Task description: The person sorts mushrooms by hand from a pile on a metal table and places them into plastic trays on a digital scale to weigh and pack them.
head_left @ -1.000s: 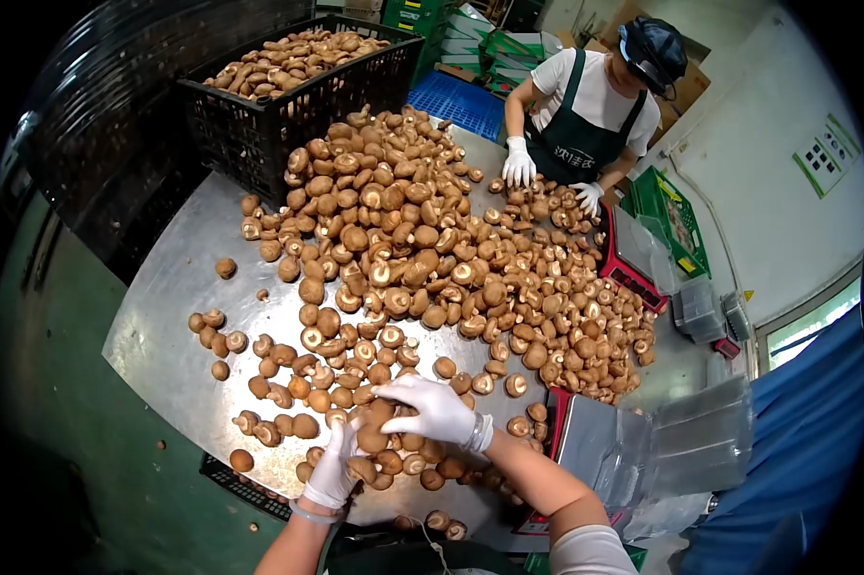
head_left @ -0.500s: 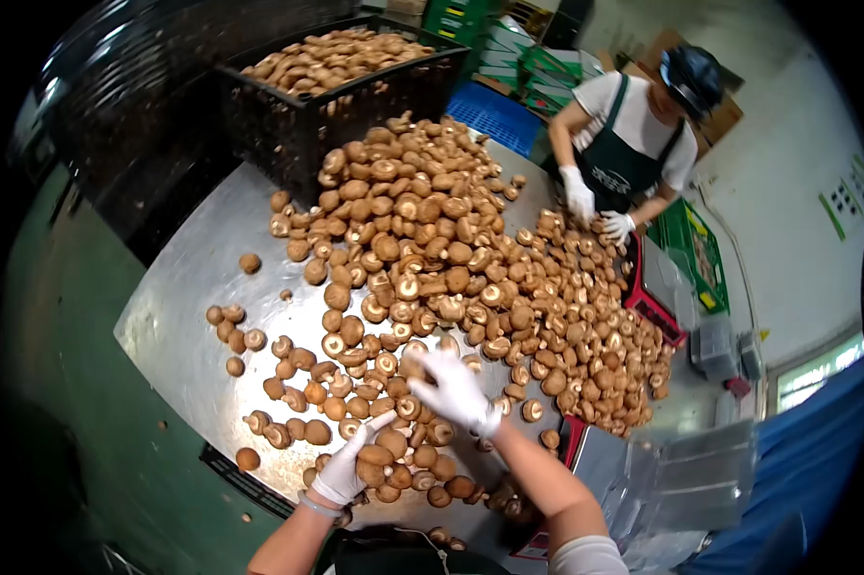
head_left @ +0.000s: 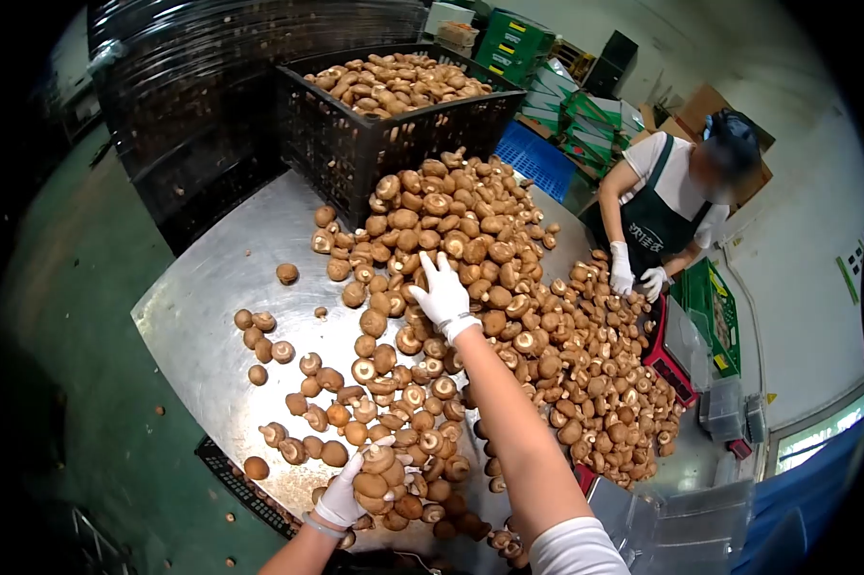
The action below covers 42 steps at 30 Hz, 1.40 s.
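Observation:
Brown mushrooms (head_left: pixel 585 355) lie in a large heap across the metal table (head_left: pixel 202 287). My right hand (head_left: pixel 442 292), in a white glove, reaches onto the heap with its fingers spread, touching mushrooms there. Near the table's front edge my gloved left hand (head_left: pixel 344 494) is curled around a few mushrooms (head_left: pixel 376 477), its thumb along their left side. Looser mushrooms (head_left: pixel 355 433) are scattered just beyond the left hand.
A black crate (head_left: pixel 346 144) full of mushrooms stands at the back. Across the table a co-worker (head_left: pixel 657 206) in white gloves handles mushrooms. Red scales (head_left: pixel 671 355), a green crate (head_left: pixel 715 316) and clear plastic trays (head_left: pixel 700 527) are at the right.
My right hand has moved away from beside my left hand, up onto the heap, and its fingers have spread. My left hand remains low with mushrooms. The view has shifted.

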Available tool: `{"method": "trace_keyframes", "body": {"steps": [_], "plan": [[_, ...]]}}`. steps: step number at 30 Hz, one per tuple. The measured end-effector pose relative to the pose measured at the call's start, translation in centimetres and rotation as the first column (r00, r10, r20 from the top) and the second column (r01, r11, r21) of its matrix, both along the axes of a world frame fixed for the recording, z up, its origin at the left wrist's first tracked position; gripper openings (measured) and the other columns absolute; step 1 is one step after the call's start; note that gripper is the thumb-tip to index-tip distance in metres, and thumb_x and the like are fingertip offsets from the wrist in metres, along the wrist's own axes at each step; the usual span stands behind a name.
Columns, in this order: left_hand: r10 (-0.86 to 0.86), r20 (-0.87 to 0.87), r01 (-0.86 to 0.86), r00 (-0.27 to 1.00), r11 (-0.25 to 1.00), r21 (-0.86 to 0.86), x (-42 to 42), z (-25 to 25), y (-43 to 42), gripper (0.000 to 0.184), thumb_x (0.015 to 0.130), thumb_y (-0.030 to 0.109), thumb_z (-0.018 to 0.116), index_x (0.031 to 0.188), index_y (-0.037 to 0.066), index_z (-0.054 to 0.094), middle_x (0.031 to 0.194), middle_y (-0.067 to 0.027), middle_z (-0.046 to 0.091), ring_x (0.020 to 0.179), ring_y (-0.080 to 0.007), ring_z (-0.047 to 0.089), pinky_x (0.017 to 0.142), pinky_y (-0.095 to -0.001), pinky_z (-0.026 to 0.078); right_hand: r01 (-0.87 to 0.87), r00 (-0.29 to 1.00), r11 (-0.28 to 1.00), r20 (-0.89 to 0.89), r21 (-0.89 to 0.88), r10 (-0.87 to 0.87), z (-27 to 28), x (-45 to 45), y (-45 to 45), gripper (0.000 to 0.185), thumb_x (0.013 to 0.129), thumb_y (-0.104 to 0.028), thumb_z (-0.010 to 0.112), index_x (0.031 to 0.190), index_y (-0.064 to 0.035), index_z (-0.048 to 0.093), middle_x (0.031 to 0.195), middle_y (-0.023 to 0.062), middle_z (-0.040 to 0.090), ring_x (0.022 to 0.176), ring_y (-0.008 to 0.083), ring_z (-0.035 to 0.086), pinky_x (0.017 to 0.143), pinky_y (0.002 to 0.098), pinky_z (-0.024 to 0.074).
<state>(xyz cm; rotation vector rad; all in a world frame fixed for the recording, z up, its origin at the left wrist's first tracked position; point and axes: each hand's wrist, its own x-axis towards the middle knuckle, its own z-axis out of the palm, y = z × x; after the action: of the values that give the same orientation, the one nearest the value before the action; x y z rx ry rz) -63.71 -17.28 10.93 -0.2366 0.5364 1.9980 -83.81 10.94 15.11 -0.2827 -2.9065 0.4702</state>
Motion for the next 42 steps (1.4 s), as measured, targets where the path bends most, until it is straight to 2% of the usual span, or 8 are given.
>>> {"method": "trace_keyframes", "body": {"steps": [5,12,17,21,26,31,39,42], "plan": [[0.103,0.102,-0.108,0.989,0.993,0.044,0.8,-0.8,-1.5,0.071,0.092,0.059,0.04,0.141,0.008,0.034,0.134,-0.0162,0.046,0.116,-0.0308,0.051,0.086,-0.0401,0.048,-0.217,0.964,0.967,0.183,0.13,0.192,-1.7,2.2,-1.0,0.053,0.078,-0.05,0.065,0.116,-0.0147,0.056,0.1,0.014,0.055,0.094,0.0318,0.057,0.078,0.0439,0.0452],[0.197,0.148,-0.18,0.969,0.976,-0.121,1.2,-0.8,-3.8,0.058,0.095,0.049,0.044,0.132,0.004,0.045,0.123,-0.0118,0.056,0.109,-0.0236,0.058,0.086,-0.0363,0.05,-0.458,0.889,0.846,0.132,0.274,0.439,-0.7,14.7,-2.6,0.051,0.071,-0.054,0.069,0.102,-0.0144,0.06,0.104,0.0142,0.051,0.095,0.0348,0.052,0.077,0.0426,0.0485],[0.174,0.219,-0.165,0.96,0.984,-0.063,1.3,-2.1,-4.8,0.058,0.095,0.051,0.04,0.131,0.006,0.047,0.123,-0.0121,0.055,0.111,-0.026,0.056,0.091,-0.0396,0.049,-0.406,0.887,0.911,0.212,-0.065,0.41,1.3,18.4,-2.2,0.05,0.074,-0.06,0.063,0.079,-0.0106,0.065,0.07,0.0101,0.059,0.072,0.0273,0.062,0.063,0.036,0.05],[0.176,0.268,-0.175,0.947,0.984,-0.028,0.7,-1.2,-3.8,0.059,0.095,0.048,0.039,0.131,0.002,0.046,0.125,-0.0156,0.054,0.115,-0.0279,0.054,0.096,-0.0407,0.047,-0.31,0.95,0.934,-0.109,-0.179,0.294,0.8,13.4,-3.9,0.022,0.085,-0.032,0.061,0.086,-0.0099,0.067,0.081,0.0096,0.065,0.074,0.0276,0.064,0.063,0.0367,0.0511],[0.184,0.123,-0.183,0.975,0.983,-0.023,-0.1,0.5,-1.8,0.058,0.094,0.044,0.044,0.132,0.0,0.044,0.126,-0.0151,0.054,0.109,-0.0252,0.057,0.088,-0.0376,0.05,-0.235,0.909,0.97,0.368,0.058,0.198,-3.6,6.8,-7.5,0.047,0.084,-0.04,0.062,0.113,-0.0032,0.057,0.086,0.0168,0.066,0.082,0.0313,0.066,0.068,0.0422,0.052],[0.098,0.204,-0.13,0.974,0.981,0.146,-1.7,-0.7,-1.3,0.055,0.096,0.037,0.045,0.139,0.003,0.036,0.134,-0.0183,0.046,0.12,-0.0231,0.051,0.097,-0.0315,0.045,-0.252,0.936,0.915,0.161,-0.314,0.313,-0.7,10.1,-5.5,0.06,0.08,-0.036,0.066,0.132,-0.0103,0.05,0.111,0.0206,0.063,0.098,0.0332,0.064,0.084,0.0412,0.0514],[-0.011,0.093,-0.007,0.996,0.982,0.191,-1.5,-3.0,-1.8,0.065,0.086,0.021,0.055,0.144,0.014,0.026,0.117,-0.0072,0.05,0.093,-0.0146,0.056,0.078,-0.0239,0.051,-0.756,0.399,0.447,0.204,-0.479,0.894,3.9,13.7,-6.2,0.071,0.079,-0.041,0.069,0.14,-0.0177,0.039,0.131,0.0136,0.052,0.099,0.0277,0.063,0.084,0.0357,0.0524],[0.074,-0.102,-0.063,0.992,0.992,0.11,-2.1,0.3,-2.0,0.076,0.083,0.027,0.059,0.146,0.01,0.021,0.128,-0.0107,0.046,0.101,-0.0238,0.058,0.088,-0.0339,0.048,-0.435,0.768,0.825,0.328,-0.362,0.55,5.5,7.8,-7.1,0.04,0.086,-0.042,0.061,0.116,-0.0152,0.064,0.101,0.0116,0.066,0.094,0.0256,0.064,0.081,0.0341,0.0517]]}}
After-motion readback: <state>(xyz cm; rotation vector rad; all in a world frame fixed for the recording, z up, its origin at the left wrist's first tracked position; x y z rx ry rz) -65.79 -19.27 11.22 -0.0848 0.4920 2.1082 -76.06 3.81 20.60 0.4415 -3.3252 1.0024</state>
